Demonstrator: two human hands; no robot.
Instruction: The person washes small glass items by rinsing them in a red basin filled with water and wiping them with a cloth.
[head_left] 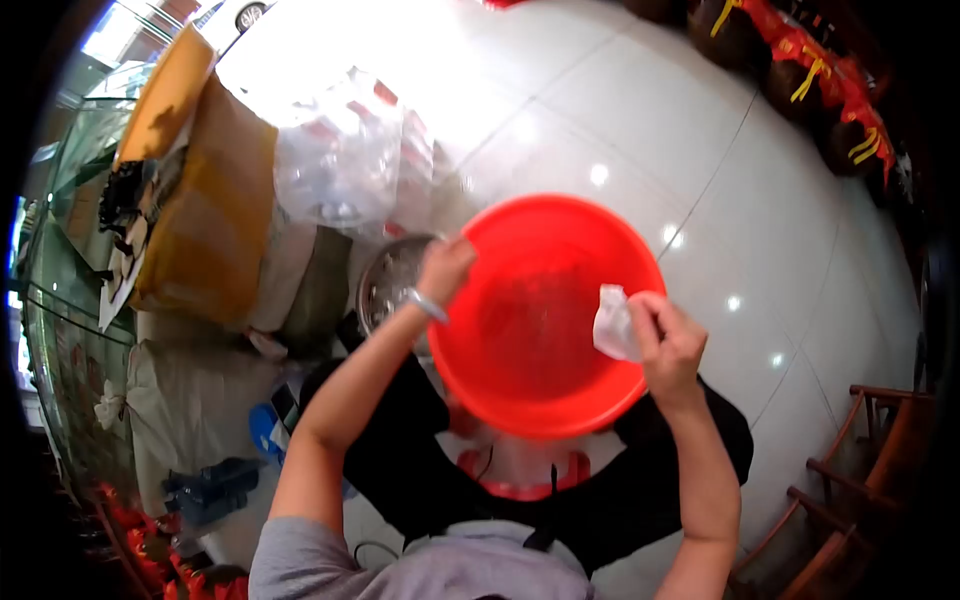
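Observation:
A large red basin (540,400) sits between the person's knees, with a blurred, darker patch at its bottom. My right hand (668,345) pinches a small whitish translucent packet (614,323) over the basin's right side. On the other side, my left hand (447,268), with a silvery bracelet at the wrist, is closed at the basin's left rim; what it holds, if anything, is hidden. Just left of that hand is a round metal bowl (375,290) with shiny clear items inside, partly covered by the forearm.
Clear plastic bags (340,160) lie beyond the bowl. A taped brown box (215,200) and pale sacks (200,390) stand at left. Wooden stools (850,490) are at lower right. Dark jars with red cloth (820,80) line the upper right edge.

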